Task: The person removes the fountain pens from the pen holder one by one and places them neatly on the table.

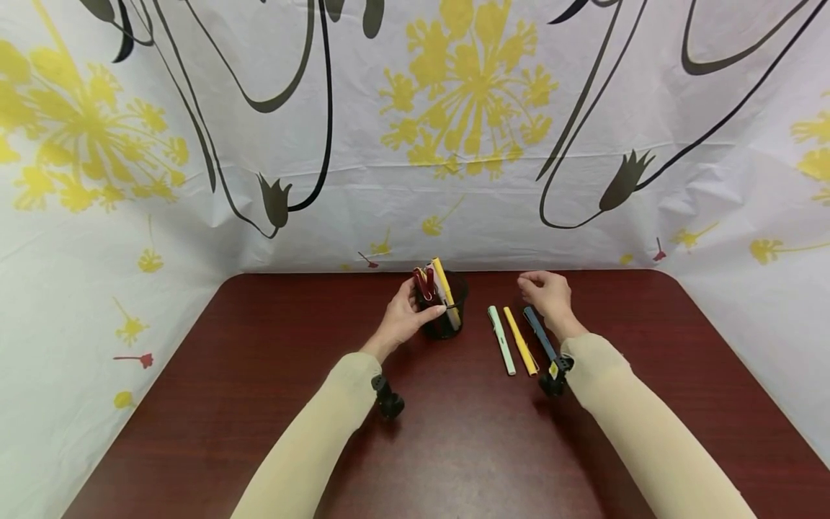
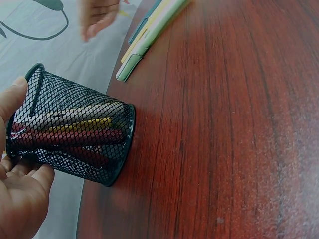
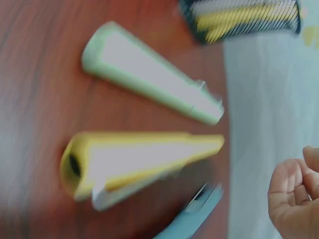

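Observation:
My left hand (image 1: 402, 317) holds a black mesh pen cup (image 2: 75, 92) near its rim, thumb on one side and fingers on the other. Inside the cup stand a yellow pen (image 1: 442, 280), dark red pens (image 1: 424, 284) and a whitish one. My right hand (image 1: 547, 297) is raised with loosely curled fingers and nothing in them, just past the clip end of a dark blue pen (image 1: 538, 330). Left of that pen lie a yellow pen (image 1: 519, 339) and a pale green pen (image 1: 501, 340), side by side on the table.
The dark red wooden table (image 1: 467, 447) ends close behind the cup and pens. A white cloth (image 1: 363, 144) with yellow flowers and grey stems hangs behind it. Small black cameras are strapped at both wrists.

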Demonstrator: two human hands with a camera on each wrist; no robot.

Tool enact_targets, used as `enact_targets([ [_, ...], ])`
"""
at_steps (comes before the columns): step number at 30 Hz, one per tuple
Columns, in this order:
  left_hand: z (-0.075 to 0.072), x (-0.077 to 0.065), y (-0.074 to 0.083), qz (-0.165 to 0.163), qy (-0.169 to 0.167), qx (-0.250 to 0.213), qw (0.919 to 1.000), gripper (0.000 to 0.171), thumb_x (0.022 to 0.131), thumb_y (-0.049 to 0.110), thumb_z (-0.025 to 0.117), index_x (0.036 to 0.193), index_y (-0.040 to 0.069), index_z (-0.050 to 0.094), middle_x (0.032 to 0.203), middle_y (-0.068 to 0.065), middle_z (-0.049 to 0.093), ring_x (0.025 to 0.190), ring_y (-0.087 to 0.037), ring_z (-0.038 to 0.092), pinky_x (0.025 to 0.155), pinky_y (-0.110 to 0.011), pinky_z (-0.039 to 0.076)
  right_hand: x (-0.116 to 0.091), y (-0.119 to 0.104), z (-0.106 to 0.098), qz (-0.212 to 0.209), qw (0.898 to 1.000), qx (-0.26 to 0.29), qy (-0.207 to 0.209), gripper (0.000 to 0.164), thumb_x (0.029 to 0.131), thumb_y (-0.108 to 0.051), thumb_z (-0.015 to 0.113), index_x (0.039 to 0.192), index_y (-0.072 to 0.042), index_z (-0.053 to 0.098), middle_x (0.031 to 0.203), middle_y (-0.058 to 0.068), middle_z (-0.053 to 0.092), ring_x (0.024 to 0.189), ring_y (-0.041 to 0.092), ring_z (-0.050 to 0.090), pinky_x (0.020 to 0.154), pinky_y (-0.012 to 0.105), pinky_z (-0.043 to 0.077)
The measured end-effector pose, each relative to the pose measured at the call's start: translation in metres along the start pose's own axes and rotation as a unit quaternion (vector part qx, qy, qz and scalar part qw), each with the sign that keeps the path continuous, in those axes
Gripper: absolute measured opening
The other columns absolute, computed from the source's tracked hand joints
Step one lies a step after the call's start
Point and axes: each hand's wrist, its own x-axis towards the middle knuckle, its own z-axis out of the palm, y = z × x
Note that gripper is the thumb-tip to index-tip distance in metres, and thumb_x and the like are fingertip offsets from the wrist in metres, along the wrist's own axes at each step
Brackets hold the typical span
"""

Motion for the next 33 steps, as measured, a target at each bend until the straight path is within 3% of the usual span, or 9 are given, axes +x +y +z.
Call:
enact_targets([
  [4, 0.000, 0.008, -0.011, -0.005, 0.000, -0.004, 1.0000, 0.077, 0.084, 0.007, 0.069, 0.145, -0.004, 0.023, 0.145, -0.025, 0.035, 0.133, -0.034, 0.038, 0.108, -0.045, 0.035, 0.002, -0.022, 0.013, -0.026, 0.998, 0.055, -0.022, 0.034, 0.096, -0.015, 0.054, 0.122, 0.006, 0.058, 0.117, 0.026, 0.059, 0.077, 0.001, 0.060, 0.089, 0.040, 0.052],
  [7, 0.000, 0.015, -0.023, -0.006, 0.004, -0.008, 0.9999, 0.079, 0.084, 0.009, 0.071, 0.146, -0.001, 0.023, 0.147, -0.022, 0.035, 0.134, -0.032, 0.038, 0.108, -0.044, 0.034, 0.002, -0.037, 0.022, -0.033, 0.994, 0.095, -0.043, 0.033, 0.096, -0.015, 0.055, 0.123, 0.005, 0.058, 0.118, 0.024, 0.058, 0.074, -0.003, 0.057, 0.090, 0.040, 0.051],
  [12, 0.001, 0.019, -0.031, -0.007, 0.013, -0.008, 0.9999, 0.080, 0.083, 0.014, 0.072, 0.147, 0.003, 0.025, 0.146, -0.018, 0.037, 0.133, -0.028, 0.040, 0.108, -0.041, 0.035, 0.002, -0.056, 0.036, -0.039, 0.990, 0.124, -0.060, 0.032, 0.095, -0.013, 0.057, 0.121, 0.004, 0.059, 0.116, 0.023, 0.058, 0.078, 0.003, 0.060, 0.088, 0.037, 0.052],
  [19, 0.002, 0.019, -0.030, -0.011, 0.015, -0.010, 0.9998, 0.080, 0.083, 0.015, 0.072, 0.146, 0.003, 0.025, 0.144, -0.017, 0.040, 0.131, -0.028, 0.043, 0.106, -0.041, 0.038, 0.004, -0.068, 0.048, -0.037, 0.988, 0.119, -0.093, 0.030, 0.095, -0.011, 0.056, 0.122, 0.002, 0.059, 0.117, 0.020, 0.057, 0.106, 0.034, 0.058, 0.092, 0.040, 0.050],
  [25, 0.003, 0.019, -0.031, -0.019, 0.011, -0.011, 0.9997, 0.080, 0.083, 0.016, 0.073, 0.147, 0.006, 0.025, 0.144, -0.015, 0.040, 0.131, -0.027, 0.043, 0.106, -0.041, 0.038, 0.006, -0.075, 0.055, -0.041, 0.987, 0.105, -0.117, 0.030, 0.095, -0.009, 0.056, 0.123, 0.003, 0.058, 0.119, 0.020, 0.056, 0.110, 0.035, 0.057, 0.093, 0.042, 0.049],
  [33, 0.001, 0.014, -0.023, -0.019, -0.002, -0.019, 0.9996, 0.079, 0.085, 0.014, 0.070, 0.147, 0.004, 0.022, 0.144, -0.019, 0.038, 0.131, -0.030, 0.042, 0.106, -0.044, 0.038, 0.012, -0.079, 0.064, -0.061, 0.989, 0.035, -0.127, 0.028, 0.094, -0.009, 0.057, 0.120, 0.002, 0.060, 0.122, 0.021, 0.058, 0.106, 0.036, 0.060, 0.089, 0.042, 0.051],
])
